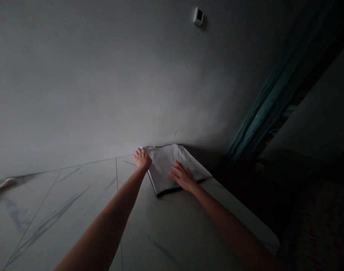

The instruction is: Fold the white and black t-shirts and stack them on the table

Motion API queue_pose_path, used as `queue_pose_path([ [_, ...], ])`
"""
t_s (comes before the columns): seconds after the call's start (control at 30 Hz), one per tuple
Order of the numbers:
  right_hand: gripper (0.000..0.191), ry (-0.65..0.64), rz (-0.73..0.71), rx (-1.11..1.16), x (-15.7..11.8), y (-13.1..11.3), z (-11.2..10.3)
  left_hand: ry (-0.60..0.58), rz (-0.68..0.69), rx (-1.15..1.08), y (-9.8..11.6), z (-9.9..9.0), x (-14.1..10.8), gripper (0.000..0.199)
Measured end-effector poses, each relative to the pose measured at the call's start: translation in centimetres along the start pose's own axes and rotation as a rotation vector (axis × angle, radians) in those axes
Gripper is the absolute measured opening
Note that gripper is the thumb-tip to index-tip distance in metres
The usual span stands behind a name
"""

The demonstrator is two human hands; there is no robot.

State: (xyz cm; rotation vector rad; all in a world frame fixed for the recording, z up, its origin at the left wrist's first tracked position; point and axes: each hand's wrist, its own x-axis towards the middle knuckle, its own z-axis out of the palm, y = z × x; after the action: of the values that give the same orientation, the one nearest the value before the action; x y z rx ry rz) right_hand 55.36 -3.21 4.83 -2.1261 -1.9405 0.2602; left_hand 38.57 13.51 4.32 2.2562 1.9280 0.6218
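The left grip is placed at the far left corner of a folded white cloth, its fingers held close together and slightly curled. The corner is touched, but whether any fabric is pinched cannot be told from this view. The right grip is spread wide and laid flat on the cloth's top near its right side, with nothing gathered beneath the fingers.

The cloth lies on a grey-veined, marble-patterned worktop, pushed up against a pale wall. It is folded into a rough rectangle, its long axis running along the wall, and a black-trimmed edge faces the arms. Its far left corner lies just beside the wall.

A crumpled pale item is lying well apart at the worktop's left end. To the right, a teal curtain hangs down the wall, and a small white wall-mounted box is fixed high above the cloth.
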Motion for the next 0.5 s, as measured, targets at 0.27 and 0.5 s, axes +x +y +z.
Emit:
queue_pose_path([
  [0.27, 0.062, 0.019, 0.389, -0.151, 2.7, 4.4, 1.2, -0.209, 0.225, 0.028, -0.9, 2.2, -0.4, 0.068],
  [0.5, 0.065, -0.032, 0.434, -0.168, 2.6, 2.6, 0.4, -0.292, 0.220, 0.065, 0.1, 0.9, -5.8, 0.074],
])
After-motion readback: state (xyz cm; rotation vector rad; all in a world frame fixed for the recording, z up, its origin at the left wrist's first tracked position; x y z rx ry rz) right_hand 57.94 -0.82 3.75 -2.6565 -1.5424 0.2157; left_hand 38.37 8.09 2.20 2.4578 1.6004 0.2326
